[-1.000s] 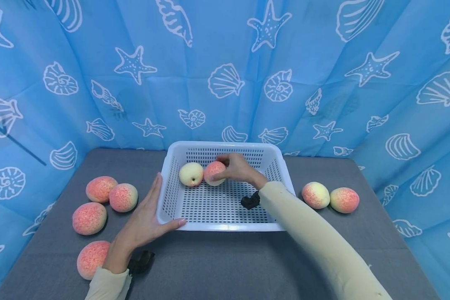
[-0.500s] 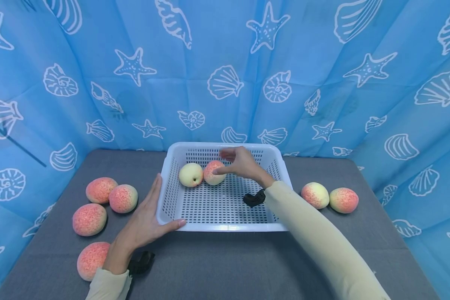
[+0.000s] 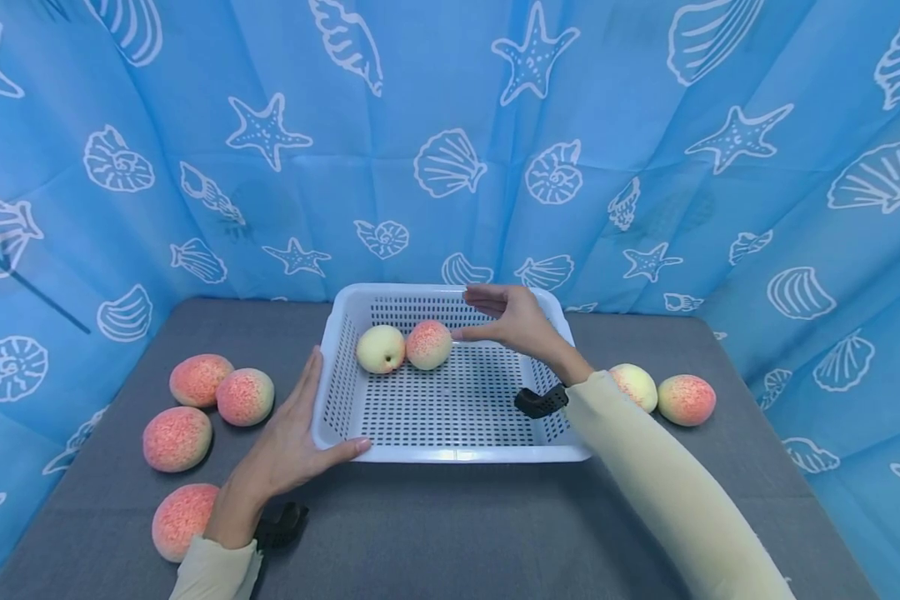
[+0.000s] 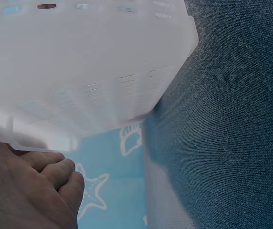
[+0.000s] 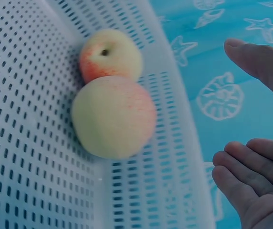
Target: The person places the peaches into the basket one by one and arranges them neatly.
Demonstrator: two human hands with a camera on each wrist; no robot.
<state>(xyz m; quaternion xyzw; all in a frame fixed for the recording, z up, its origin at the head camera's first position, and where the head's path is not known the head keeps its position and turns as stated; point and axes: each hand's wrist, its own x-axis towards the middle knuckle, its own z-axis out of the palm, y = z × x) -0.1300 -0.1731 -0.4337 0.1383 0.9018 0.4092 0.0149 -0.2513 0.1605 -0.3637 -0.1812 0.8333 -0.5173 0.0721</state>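
Note:
A white perforated plastic basket [image 3: 450, 454] stands on the grey tabletop in the head view. Inside, near its back left, a pale yellow peach [image 3: 381, 349] and a pinker peach [image 3: 429, 345] sit side by side, touching. My left hand [image 3: 288, 442] rests against the basket's left front corner, fingers stretched along the outer side and thumb on the front rim. In the left wrist view, that hand's fingers [image 4: 62, 179] are beside the rim. Just right of the pinker peach, over the basket, my right hand [image 3: 521, 321] is apart from it, holding nothing, thumb and fingers spread.
Several loose peaches lie left of the basket, among them one peach [image 3: 177, 439] beyond the left wrist. Right of it lie two more, a yellowish peach [image 3: 636, 386], partly behind the right sleeve, and a pink one [image 3: 687, 400]. A blue shell-print curtain [image 3: 450, 167] hangs behind.
My right hand has let go of the pinker peach, leaving it beside the pale one in the basket, and has drawn away to the right. The left hand has stayed put.

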